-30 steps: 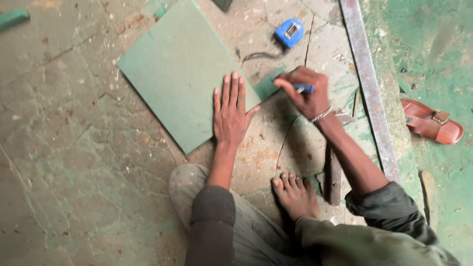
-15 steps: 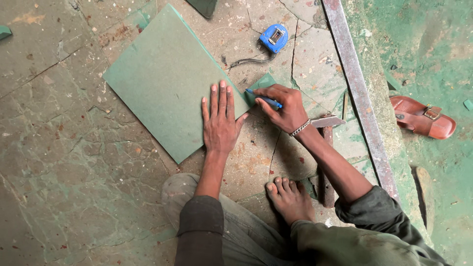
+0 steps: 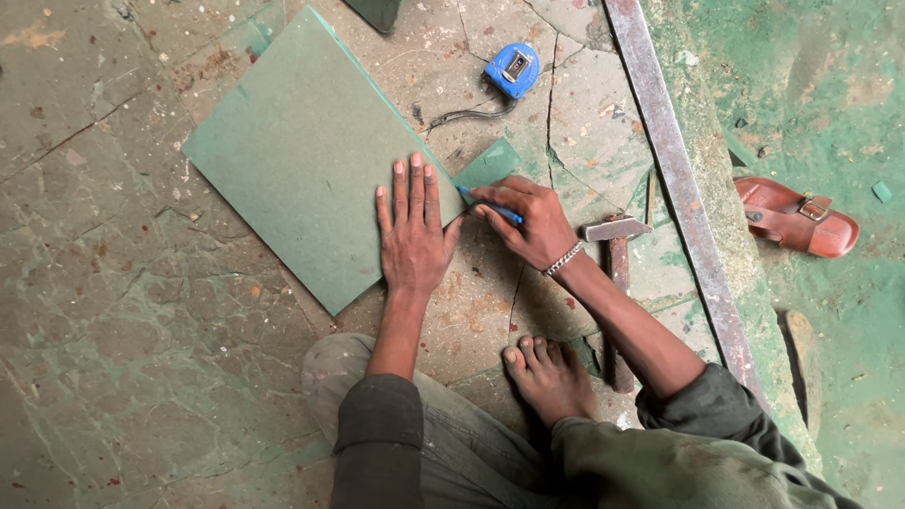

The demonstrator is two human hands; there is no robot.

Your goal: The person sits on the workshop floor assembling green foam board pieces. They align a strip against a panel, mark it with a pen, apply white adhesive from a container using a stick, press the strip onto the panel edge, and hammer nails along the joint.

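A green board lies flat on the cracked stone floor, left of centre and turned at an angle so that one corner points far and another near. The left hand rests palm down on the board's right edge, fingers straight and close together, thumb spread out to the right onto the floor. Just right of it, the right hand grips a blue pen, its fingers closed around the barrel; the tip meets the board's right edge, close to the left thumb. A metal bracelet circles the right wrist.

A small green offcut lies at the board's right edge, just far of the pen. Farther off, a blue tape measure sits on the floor with its dark strap trailing left and near. A hammer lies right of the right hand, head far and handle running near, partly under the forearm. Beside it a long grey metal bar runs from far to near along the right. Beyond the bar, a red-brown sandal rests on green-stained ground. The person's bare foot is planted near, between the two forearms, with the knee of grey trousers just left of it.
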